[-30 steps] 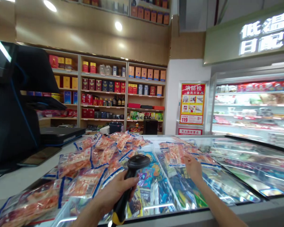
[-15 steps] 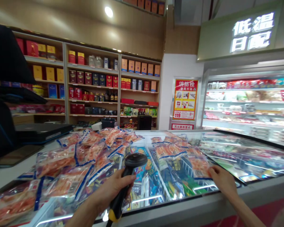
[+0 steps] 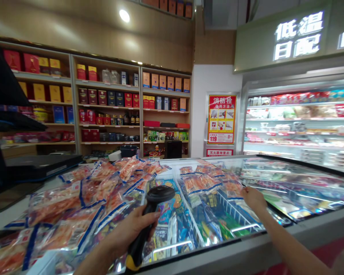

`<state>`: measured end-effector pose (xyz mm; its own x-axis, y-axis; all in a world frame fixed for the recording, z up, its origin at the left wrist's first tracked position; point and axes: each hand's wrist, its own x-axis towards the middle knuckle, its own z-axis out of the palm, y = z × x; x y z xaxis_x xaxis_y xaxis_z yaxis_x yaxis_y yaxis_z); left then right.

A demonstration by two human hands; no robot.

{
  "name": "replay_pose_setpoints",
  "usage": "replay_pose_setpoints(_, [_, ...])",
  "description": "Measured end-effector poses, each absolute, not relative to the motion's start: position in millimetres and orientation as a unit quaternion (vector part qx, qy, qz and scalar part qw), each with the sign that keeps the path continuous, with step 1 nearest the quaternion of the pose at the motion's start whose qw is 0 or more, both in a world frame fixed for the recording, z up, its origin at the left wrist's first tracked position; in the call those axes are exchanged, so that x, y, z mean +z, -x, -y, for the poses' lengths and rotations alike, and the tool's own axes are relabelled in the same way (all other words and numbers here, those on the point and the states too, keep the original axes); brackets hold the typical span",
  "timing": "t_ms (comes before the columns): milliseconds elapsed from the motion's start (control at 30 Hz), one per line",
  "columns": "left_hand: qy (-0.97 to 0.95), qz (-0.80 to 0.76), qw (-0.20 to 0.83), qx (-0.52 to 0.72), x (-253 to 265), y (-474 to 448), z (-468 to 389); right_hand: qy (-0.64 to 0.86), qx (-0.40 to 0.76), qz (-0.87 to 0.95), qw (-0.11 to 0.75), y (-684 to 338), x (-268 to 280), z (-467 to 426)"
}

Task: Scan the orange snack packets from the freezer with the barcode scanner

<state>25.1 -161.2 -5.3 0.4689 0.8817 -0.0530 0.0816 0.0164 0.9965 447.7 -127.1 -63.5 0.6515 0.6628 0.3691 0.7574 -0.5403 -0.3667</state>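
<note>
My left hand (image 3: 137, 225) is wrapped round the handle of a black and yellow barcode scanner (image 3: 160, 194), its head up over the freezer glass. On the right, the fingers of my right hand (image 3: 255, 199) pinch the edge of a clear, blue-edged bag of orange-pink food (image 3: 233, 189). That bag lies on the glass beside a small group of similar bags (image 3: 203, 183). A larger heap of the same bags (image 3: 109, 183) spreads over the left side, some overlapping. The exact contents of the bags are hard to make out.
Under the glass of the chest freezer (image 3: 218, 250) are wire baskets with colourful packs. Dark equipment (image 3: 40, 166) stands at the left. Shelves of boxes and bottles (image 3: 109, 110) line the back wall, and a lit open fridge (image 3: 301, 130) stands at the right.
My right hand has moved farther back and a little left, together with the bag, toward the small group. My left hand still holds the scanner. The view has shifted slightly right.
</note>
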Motion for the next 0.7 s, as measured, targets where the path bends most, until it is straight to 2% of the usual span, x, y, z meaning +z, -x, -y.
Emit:
replay_pose_setpoints(167, [-0.588, -0.405, 0.603, 0.356, -1, -11, 161, 0.891, -0.064, 0.354, 0.278, -442, -57, 120])
replay_pose_setpoints(300, [-0.588, -0.403, 0.593, 0.375, -1, 7, 161, 0.845, -0.203, 0.342, 0.356, -409, -51, 111])
replay_pose_setpoints(400, [-0.567, -0.427, 0.572, 0.41, 2, 22, 162, 0.774, -0.225, 0.433, 0.403, -361, -48, 91])
replay_pose_setpoints(700, [-0.524, -0.449, 0.543, 0.479, 16, 79, 152, 0.599, 0.097, 0.636, 0.476, -161, -33, 31])
